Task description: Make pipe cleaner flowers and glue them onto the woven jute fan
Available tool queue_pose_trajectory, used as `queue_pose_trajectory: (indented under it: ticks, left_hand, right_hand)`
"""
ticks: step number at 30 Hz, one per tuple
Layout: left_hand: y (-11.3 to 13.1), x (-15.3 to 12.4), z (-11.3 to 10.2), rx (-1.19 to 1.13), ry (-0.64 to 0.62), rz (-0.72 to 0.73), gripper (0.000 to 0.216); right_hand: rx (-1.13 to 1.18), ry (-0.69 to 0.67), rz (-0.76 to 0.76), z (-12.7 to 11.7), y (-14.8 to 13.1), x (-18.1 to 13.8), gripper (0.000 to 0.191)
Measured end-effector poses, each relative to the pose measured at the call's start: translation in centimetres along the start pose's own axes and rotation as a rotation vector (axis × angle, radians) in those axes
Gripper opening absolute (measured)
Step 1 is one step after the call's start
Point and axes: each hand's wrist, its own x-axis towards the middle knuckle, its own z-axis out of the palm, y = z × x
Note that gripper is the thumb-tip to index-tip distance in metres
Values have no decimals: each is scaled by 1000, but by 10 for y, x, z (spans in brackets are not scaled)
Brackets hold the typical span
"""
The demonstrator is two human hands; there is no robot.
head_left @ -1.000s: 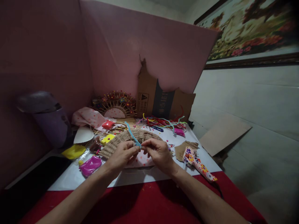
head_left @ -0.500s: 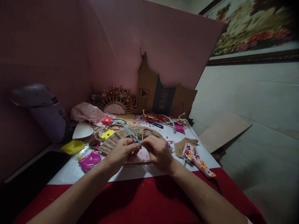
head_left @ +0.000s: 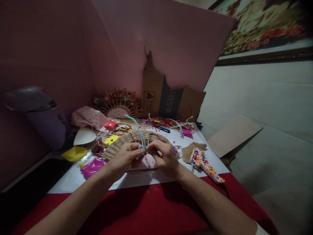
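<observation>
A light blue pipe cleaner (head_left: 141,130) stands up between my hands, its free end curving to the left and its lower end bent. My left hand (head_left: 129,155) pinches it near that bend. Close against it, my right hand (head_left: 164,157) has thumb and fingers closed at the lower end; the fingertips partly hide the grip. Behind and below both hands lies a half-round fan shape with a woven twine band (head_left: 122,143), thin sticks and a pink dotted half-circle (head_left: 148,161) at its base.
At the back, a decorated fan piece (head_left: 119,102) and torn cardboard (head_left: 153,86) lean on the pink wall. Pipe cleaners (head_left: 168,122) lie in a heap before the cardboard. A flower-patterned glue gun (head_left: 206,165) is at right; magenta (head_left: 93,168) and yellow (head_left: 110,140) clay packs at left.
The blue pipe cleaner has swung from slanting left to nearly upright, and a bend now shows at its lower end by my left fingertips. Both hands stay close together.
</observation>
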Motion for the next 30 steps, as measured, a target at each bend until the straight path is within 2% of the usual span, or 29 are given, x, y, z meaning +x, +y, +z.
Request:
queue_pose_trajectory:
  ticks: [4,7,12,18,23,30]
  left_hand:
    - [3,0,-2,-85,15,22,28]
    - [3,1,-3,-96,26,45,28]
    - [1,0,-2,-31,31,63,27]
    - [-2,1,0,-31,56,76,28]
    - [-3,2,4,-63,116,70,32]
    - [-5,3,2,-28,131,-1,29]
  right_hand:
    - [141,58,185,1,-2,1,18]
    - [177,80,214,3,-3,0,17]
    - [126,105,131,6,0,-2,7]
    - [-32,125,-17,9,-2,-4,8]
    - [-166,119,-62,14,-6,-6,11]
    - [-210,53,-92,16,-2,-7,11]
